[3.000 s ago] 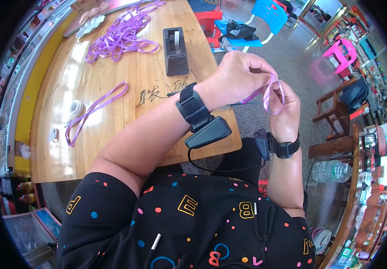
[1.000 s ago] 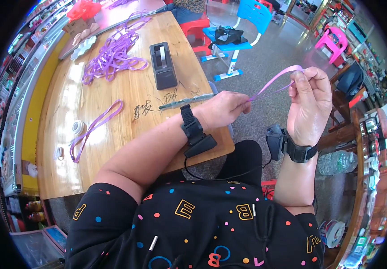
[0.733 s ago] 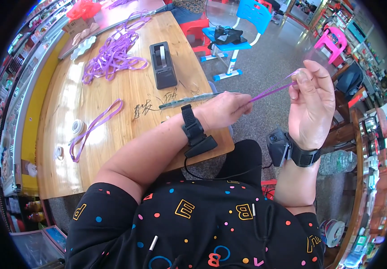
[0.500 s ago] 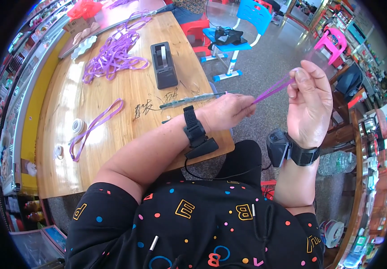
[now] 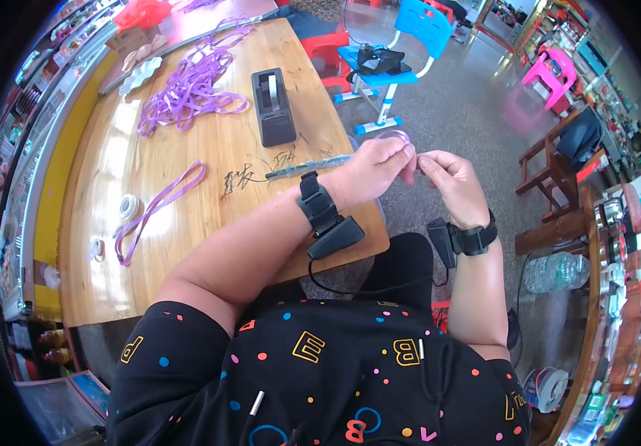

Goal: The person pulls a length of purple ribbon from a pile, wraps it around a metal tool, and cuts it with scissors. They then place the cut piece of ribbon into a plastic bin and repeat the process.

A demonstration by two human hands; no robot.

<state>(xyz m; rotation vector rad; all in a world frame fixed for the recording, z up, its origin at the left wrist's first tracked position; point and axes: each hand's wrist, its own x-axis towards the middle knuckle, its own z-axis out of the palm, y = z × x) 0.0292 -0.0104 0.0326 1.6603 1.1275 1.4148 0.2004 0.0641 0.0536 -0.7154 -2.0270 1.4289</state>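
From my end, L to R: on the varnished light-wood table (image 5: 220, 149), two white tape-like rolls, a smaller ring (image 5: 97, 250) and a larger one (image 5: 129, 207), lie near a long flat purple ribbon loop (image 5: 153, 208), prob. set apart so it won't tangle. Farther back sits a loose heap of purple ribbon (image 5: 187, 89), presumably kept clear of the working edge. Black, boxy tape dispenser (image 5: 274, 111) stands closer in, prob. for easy reach. A thin dark-green strip (image 5: 306, 168) lies just behind the L wrist.

L hand (image 5: 376, 167): fingers curled tight on a narrow lilac satin ribbon (image 5: 397, 134), its bend poking up past the knuckles, off the table edge, maybe for elbow room. R hand (image 5: 454, 182): thumb + forefinger meet the L fingertips, apparently for fine work; can't tell if they're closed on ribbon or slightly parted.
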